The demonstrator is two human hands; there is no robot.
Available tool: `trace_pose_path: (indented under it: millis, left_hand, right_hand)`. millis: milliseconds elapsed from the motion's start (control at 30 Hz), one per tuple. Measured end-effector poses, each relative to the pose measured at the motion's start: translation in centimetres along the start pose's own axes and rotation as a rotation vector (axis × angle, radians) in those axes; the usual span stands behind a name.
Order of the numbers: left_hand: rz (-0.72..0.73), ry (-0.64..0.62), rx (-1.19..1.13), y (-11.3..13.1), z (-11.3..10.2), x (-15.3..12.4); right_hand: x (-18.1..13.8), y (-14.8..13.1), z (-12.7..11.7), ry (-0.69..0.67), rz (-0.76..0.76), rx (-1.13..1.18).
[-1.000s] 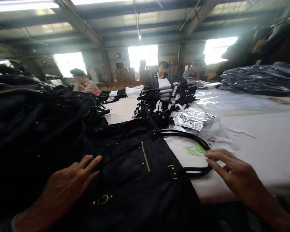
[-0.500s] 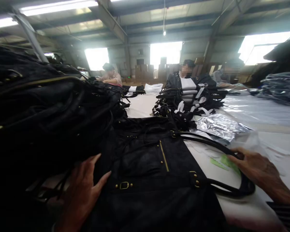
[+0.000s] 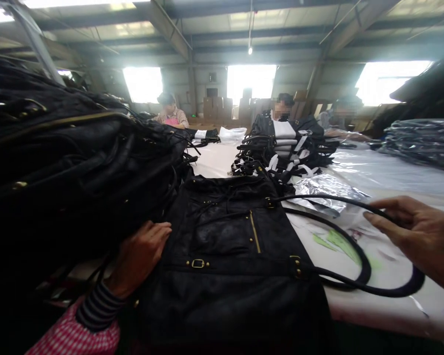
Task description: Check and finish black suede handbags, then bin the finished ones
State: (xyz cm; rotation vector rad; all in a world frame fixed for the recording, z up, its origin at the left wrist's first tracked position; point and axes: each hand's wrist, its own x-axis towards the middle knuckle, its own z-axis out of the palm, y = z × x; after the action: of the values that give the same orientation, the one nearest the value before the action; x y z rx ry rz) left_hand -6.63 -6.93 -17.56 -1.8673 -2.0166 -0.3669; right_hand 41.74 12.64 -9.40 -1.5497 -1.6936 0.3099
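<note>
A black handbag (image 3: 222,296) lies flat in front of me, with a gold zipper and small gold buckles and studs. At its left edge, my left hand (image 3: 142,254) is closed, fingers bent together against the bag; the fingertips are partly hidden. My right hand (image 3: 422,231) pinches the upper of two long black handles (image 3: 403,291) between thumb and fingers, off the bag's right side. The other handle (image 3: 366,261) rests on the table in a loop.
Black bags (image 3: 77,162) are piled high on the left. More bags with white wrapping (image 3: 284,133) are stacked ahead, beside crinkled clear plastic (image 3: 329,190). Plastic-wrapped goods (image 3: 425,143) stand far right. Green scraps (image 3: 336,244) lie on the white table (image 3: 377,315). Several people work across it.
My right hand has drawn one handle up and right, apart from the other. My left hand has gone from spread fingers to fingers closed at the bag's left edge.
</note>
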Motion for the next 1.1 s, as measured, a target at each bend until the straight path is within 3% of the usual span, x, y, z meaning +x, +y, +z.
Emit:
trace_pose_path:
  millis: [100,167,233,267,333,433,533,600,667,800,867,967,1100]
  left_hand:
    - [0.011,-0.056,0.169,1.0,-0.3,-0.3]
    - [0.039,-0.040,0.217,1.7,-0.6,-0.3]
    - [0.064,-0.008,0.170,1.7,-0.8,-0.4]
    - [0.072,-0.001,0.117,1.3,-0.9,-0.6]
    - [0.070,0.003,-0.009,-0.2,-1.2,-1.4]
    - [-0.026,0.031,-0.118,-3.1,-2.6,-3.2]
    - [-0.060,0.113,-0.113,-3.9,-4.8,-4.0]
    - [0.047,0.152,-0.141,-2.1,-6.2,-3.1]
    - [0.200,0.135,-0.224,1.4,-6.9,-0.9]
    - [0.519,-0.079,-0.273,9.0,-5.6,3.8]
    - [0.621,-0.195,-0.188,10.5,-4.1,5.4]
    - [0.628,-0.356,-0.058,9.1,-2.2,6.9]
    - [0.533,-0.472,-0.020,5.5,-1.5,8.4]
  right_hand:
    - [-1.1,-6.0,-1.2,-0.100,-0.045,0.384]
    - [-2.4,-10.9,-1.4,-0.243,-0.264,0.473]
    - [-3.6,-15.3,-0.9,-0.494,-0.541,0.608]
    - [-4.0,-16.9,-0.4,-0.612,-0.653,0.663]
    - [-3.8,-18.2,1.3,-0.689,-0.795,0.719]
    - [-1.6,-14.7,4.9,-0.519,-0.748,0.588]
    - [1.1,-6.9,8.4,-0.426,-0.516,0.305]
    - [2.1,-1.9,10.0,-0.422,-0.421,0.154]
    - [2.0,1.3,11.1,-0.466,-0.364,0.102]
    - [0.2,2.0,12.8,-0.533,-0.347,0.136]
    - [-0.8,1.3,14.0,-0.487,-0.356,0.098]
    - [-1.9,1.2,15.8,-0.388,-0.385,0.023]
    - [-2.0,2.2,16.8,-0.309,-0.376,0.106]
